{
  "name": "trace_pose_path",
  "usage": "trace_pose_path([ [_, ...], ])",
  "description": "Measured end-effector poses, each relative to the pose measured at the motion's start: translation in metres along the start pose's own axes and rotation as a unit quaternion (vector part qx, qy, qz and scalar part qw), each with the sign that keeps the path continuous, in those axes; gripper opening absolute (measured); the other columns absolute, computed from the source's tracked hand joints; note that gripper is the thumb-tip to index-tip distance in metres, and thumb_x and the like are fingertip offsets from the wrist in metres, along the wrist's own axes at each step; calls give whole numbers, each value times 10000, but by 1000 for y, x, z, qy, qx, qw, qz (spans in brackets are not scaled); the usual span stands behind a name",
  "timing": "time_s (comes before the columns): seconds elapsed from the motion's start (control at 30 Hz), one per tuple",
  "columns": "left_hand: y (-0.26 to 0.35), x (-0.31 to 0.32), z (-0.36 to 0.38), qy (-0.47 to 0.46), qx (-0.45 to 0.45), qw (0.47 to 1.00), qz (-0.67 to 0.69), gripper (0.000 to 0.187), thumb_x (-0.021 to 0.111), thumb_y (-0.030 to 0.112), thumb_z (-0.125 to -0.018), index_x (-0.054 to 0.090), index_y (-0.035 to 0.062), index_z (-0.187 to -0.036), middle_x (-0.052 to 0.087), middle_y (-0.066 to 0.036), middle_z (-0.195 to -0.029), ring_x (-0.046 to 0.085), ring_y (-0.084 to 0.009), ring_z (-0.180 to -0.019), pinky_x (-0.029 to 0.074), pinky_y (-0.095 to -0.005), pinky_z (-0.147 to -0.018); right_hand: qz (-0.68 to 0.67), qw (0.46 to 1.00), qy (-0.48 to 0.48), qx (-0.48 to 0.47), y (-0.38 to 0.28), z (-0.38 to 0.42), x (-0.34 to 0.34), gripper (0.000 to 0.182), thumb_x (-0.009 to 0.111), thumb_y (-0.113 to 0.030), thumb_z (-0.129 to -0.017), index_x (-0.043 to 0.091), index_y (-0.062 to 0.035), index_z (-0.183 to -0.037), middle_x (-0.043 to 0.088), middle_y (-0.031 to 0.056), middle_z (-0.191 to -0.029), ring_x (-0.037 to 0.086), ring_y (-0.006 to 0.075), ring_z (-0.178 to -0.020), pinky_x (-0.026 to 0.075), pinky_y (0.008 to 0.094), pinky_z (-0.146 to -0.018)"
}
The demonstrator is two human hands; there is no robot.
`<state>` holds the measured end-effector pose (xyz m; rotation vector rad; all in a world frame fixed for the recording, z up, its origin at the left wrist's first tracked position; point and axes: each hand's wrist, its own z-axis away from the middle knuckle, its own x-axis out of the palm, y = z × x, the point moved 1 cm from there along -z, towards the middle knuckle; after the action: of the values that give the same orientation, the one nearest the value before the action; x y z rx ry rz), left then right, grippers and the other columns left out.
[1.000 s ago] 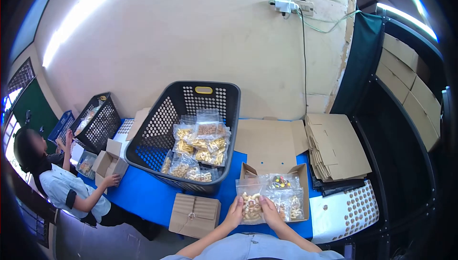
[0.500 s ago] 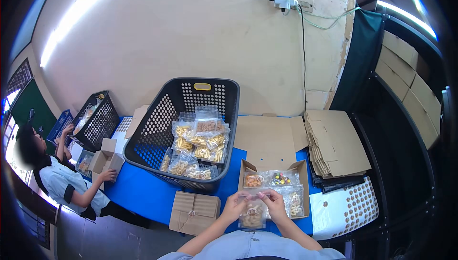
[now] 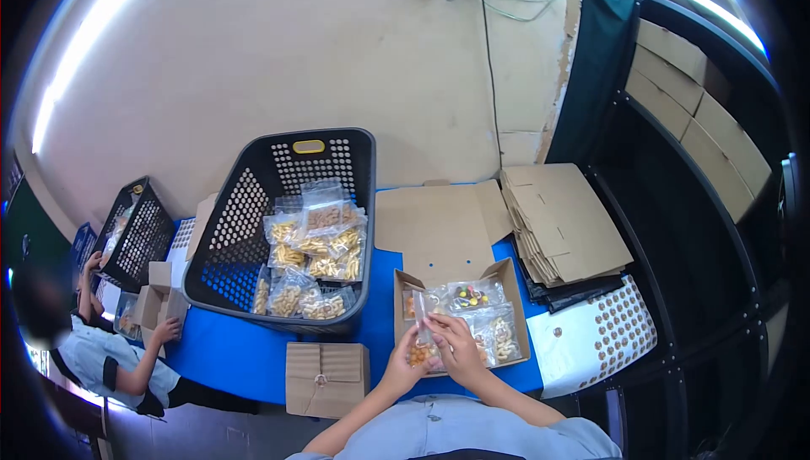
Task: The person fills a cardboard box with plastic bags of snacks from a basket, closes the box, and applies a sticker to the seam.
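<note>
My left hand (image 3: 407, 365) grips a clear plastic snack packet (image 3: 422, 304), seen nearly edge-on and tilted upright over the front left of an open cardboard box (image 3: 525, 338). My right hand (image 3: 458, 350) pinches the same packet from the other side, its fingers partly covering it. Inside the box lie several clear packets, among them one with colourful pieces (image 3: 469, 295) and one with pale curled snacks (image 3: 504, 338). The left part of the box's contents is hidden behind my hands. The box lid (image 3: 439, 228) is folded back on the blue table.
A large black basket (image 3: 221, 236) with several snack packets (image 3: 316, 245) stands left of the box. A closed kraft box (image 3: 325, 376) sits at the front edge. Flat cartons (image 3: 569, 224) and a sticker sheet (image 3: 582, 346) lie right. A co-worker (image 3: 122, 363) handles another box (image 3: 160, 300) at far left.
My hands have moved up and forward with the packet, from the box's front edge to over its inside. The packet has turned from facing me to edge-on. The view has shifted right.
</note>
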<state>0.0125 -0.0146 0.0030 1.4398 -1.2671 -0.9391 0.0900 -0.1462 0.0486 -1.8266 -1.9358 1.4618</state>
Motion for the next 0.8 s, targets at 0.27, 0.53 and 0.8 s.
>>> trace_pose_path([
  [0.27,13,5,-1,115,-120,986,24,299,683,107,-857,617,-32,-1113,654,-94,-1041,588,-135,-980,463,-272,-863,-68,991,15,114,6,-5,-5,411,723,-124,-774,637,-88,-1175,563,118,-1162,508,277,-1128,383,385,-984],
  [0.53,25,-12,-9,-5,-143,982,-127,210,546,99,-937,672,-9,-1067,711,-109,-952,642,-149,-946,480,-290,-840,-377,883,-8,278,36,8,-11,163,710,-135,-818,702,-25,-939,639,93,-1021,583,178,-991,452,315,-875],
  [0.8,9,-16,-14,-13,-58,998,-28,482,536,195,-959,408,14,-1386,517,-168,-1328,503,-223,-1220,402,-329,-1004,-269,942,11,202,40,2,-16,311,515,-217,-961,617,-16,-1176,569,105,-1208,518,193,-1127,408,309,-950],
])
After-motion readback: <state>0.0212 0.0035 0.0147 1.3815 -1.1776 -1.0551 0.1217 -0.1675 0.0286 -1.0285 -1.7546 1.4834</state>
